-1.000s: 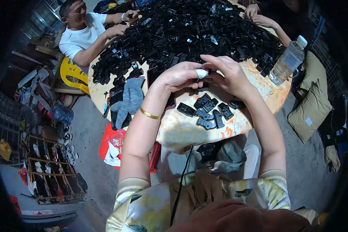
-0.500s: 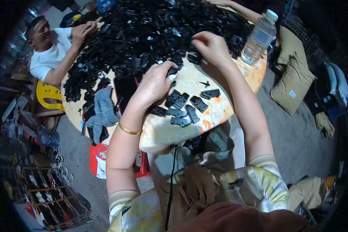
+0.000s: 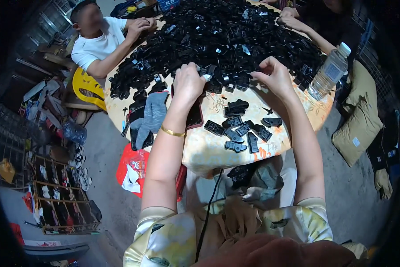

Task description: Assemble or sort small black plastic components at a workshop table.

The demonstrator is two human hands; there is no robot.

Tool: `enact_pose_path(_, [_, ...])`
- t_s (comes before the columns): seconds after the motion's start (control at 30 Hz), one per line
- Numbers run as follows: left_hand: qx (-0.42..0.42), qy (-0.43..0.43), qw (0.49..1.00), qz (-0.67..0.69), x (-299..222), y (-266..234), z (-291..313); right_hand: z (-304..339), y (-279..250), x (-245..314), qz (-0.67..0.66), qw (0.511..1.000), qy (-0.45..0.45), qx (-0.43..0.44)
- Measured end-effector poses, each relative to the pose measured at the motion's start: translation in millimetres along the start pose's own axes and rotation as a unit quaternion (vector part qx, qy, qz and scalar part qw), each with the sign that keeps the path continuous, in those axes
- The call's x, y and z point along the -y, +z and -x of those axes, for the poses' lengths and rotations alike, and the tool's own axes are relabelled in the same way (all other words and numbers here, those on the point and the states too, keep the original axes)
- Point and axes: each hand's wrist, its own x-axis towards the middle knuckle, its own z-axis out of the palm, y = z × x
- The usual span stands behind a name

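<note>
My left hand (image 3: 187, 85) is at the near edge of a big heap of black plastic parts (image 3: 200, 42), its fingers curled down and mostly hidden. White wrapping (image 3: 206, 77) covers its thumb tip; dark parts lie against it, and I cannot tell what it grips. My right hand (image 3: 276, 79) hovers over the heap's near right edge, thumb and forefinger apart, nothing visible between them. Between my forearms lies a loose group of black clip-like parts (image 3: 243, 129). Beyond them sits another black part (image 3: 236, 107). A small thin black piece (image 3: 267, 110) lies near my right forearm.
A clear bottle (image 3: 329, 73) stands at the table's right edge. Grey cloth (image 3: 152, 115) and a dark red-edged object (image 3: 194, 116) lie left of my forearm. A person in white (image 3: 104, 42) sits far left; another person's hand (image 3: 293, 20) reaches in far right. Stuffed sacks (image 3: 357, 120) stand right.
The whole view has shifted. My left hand has moved away from the grouped parts toward the heap. A black part now lies beyond the group on formerly bare table. My right hand's fingers have parted.
</note>
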Motion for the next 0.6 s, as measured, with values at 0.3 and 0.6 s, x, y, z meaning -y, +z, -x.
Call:
enact_pose_path(0.3, [-0.072, 0.140, 0.981, 0.109, -33.2, 11.4, 10.0, 10.2, 22.4, 13.6, -0.188, 0.963, -0.194, -0.025])
enact_pose_path(0.6, [0.093, -0.003, 0.858, 0.505, -48.3, 2.0, 7.8, 22.4, 19.3, 34.5, -0.089, 0.974, -0.208, -0.019])
